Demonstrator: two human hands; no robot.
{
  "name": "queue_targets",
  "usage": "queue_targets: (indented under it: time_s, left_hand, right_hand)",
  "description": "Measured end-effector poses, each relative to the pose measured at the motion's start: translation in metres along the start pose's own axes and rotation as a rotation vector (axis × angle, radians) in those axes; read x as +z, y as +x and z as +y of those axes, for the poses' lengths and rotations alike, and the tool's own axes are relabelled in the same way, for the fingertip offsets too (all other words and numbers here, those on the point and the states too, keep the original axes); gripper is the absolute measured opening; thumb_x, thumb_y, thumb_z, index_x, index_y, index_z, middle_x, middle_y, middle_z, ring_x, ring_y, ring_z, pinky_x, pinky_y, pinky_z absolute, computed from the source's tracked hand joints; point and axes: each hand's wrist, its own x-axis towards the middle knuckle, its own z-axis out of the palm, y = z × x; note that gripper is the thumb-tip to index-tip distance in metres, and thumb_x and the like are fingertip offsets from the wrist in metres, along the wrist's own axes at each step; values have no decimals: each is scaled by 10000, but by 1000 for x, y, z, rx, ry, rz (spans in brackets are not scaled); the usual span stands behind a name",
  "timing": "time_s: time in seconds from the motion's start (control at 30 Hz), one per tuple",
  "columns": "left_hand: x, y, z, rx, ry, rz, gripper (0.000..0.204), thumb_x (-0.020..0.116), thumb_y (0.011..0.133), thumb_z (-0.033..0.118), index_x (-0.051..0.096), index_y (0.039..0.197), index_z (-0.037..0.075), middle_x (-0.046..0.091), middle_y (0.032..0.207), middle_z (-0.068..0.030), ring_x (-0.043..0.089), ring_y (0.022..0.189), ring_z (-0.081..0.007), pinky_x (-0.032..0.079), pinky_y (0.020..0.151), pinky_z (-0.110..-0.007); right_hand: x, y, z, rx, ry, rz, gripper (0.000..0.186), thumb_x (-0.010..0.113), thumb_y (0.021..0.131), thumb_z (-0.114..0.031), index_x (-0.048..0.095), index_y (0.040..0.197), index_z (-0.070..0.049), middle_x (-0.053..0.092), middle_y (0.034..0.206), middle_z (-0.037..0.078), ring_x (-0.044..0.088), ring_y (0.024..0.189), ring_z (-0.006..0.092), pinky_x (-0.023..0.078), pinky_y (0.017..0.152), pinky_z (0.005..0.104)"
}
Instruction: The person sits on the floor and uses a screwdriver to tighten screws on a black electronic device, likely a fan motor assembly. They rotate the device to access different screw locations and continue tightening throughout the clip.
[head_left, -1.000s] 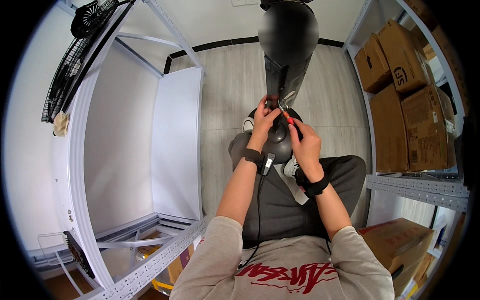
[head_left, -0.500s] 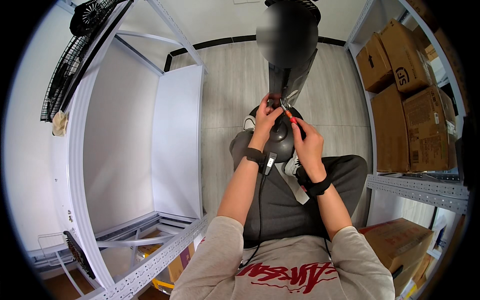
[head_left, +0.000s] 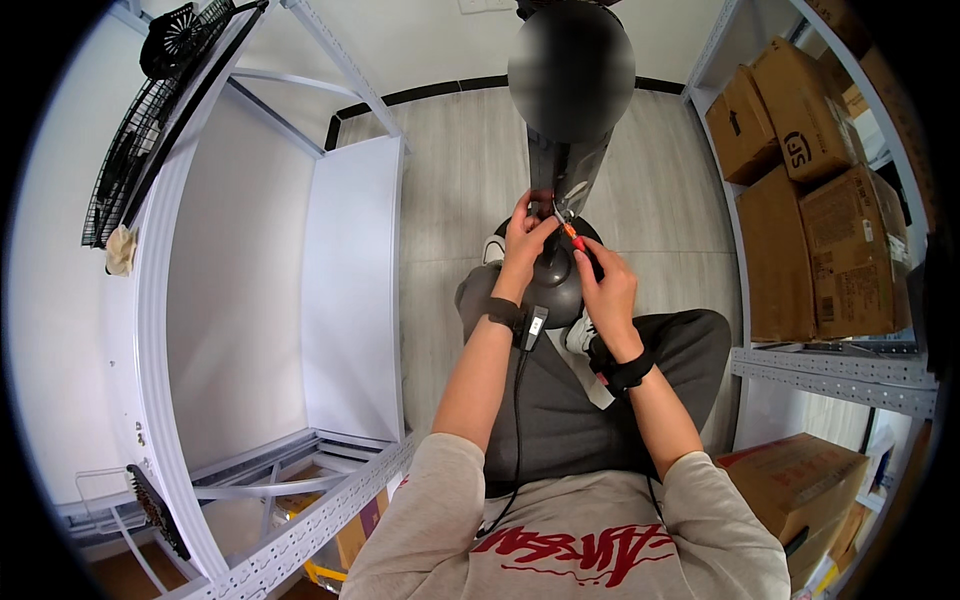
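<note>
Evidently for steadiness, the left hand (head_left: 523,245) was at the foot of the dark column (head_left: 578,163), fingers curled; could not tell whether they pinched anything. The right hand (head_left: 609,288) was closed around a small red-handled tool (head_left: 576,240), angled toward the same spot, presumably to bring its metal end to bear there. Column stood above a round base (head_left: 556,297) between the bent legs (head_left: 690,345), likely for easy reach. Contact point hidden by fingers; tool tip too small to identify; round top (head_left: 572,70) blurred.
</note>
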Motion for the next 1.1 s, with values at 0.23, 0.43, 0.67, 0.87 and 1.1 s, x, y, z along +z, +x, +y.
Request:
queue_targets:
  time_s: [0.23, 0.43, 0.67, 0.87, 1.1]
  left_hand:
    - [-1, 0, 1, -8, -17, 19, 682, 712, 828, 115, 388, 1426, 74, 504, 693, 85, 398, 584, -1, 267, 494, -187]
    - [-1, 6, -12, 99, 43, 101, 731, 776, 789, 108, 393, 1399, -12, 471, 661, 85, 408, 599, -12, 326, 575, -175]
    - [7, 5, -6, 82, 201, 141, 634, 797, 772, 124, 486, 1309, -5, 437, 651, 92, 364, 593, -4, 306, 562, -173]
    - [3, 7, -5, 85, 146, 96, 507, 795, 776, 123, 533, 1202, 43, 536, 643, 74, 430, 593, -1, 326, 580, -179]
    - [7, 4, 1, 69, 145, 104, 506, 792, 779, 114, 530, 1203, 28, 547, 648, 65, 439, 600, -3, 341, 586, -175]
  right_hand:
    - [-2, -2, 13, 365, 268, -130, 236, 696, 866, -185, 699, 1040, -25, 676, 751, 109, 599, 633, 135, 466, 596, 276]
    - [-44, 8, 40, 500, 233, -66, 236, 678, 900, -203, 712, 1072, -46, 653, 723, 1, 522, 615, 24, 382, 536, 189]
    - [-49, 42, 32, 335, 78, -110, 251, 702, 865, -235, 718, 1055, -72, 636, 670, 57, 541, 584, 82, 435, 562, 255]
    - [-43, 54, 28, 281, 35, -110, 247, 701, 860, -224, 717, 1061, -81, 654, 718, 94, 575, 616, 126, 450, 584, 276]
    - [-41, 53, 26, 179, -14, -95, 243, 690, 873, -229, 713, 1068, -86, 651, 740, 122, 592, 616, 186, 459, 588, 304]
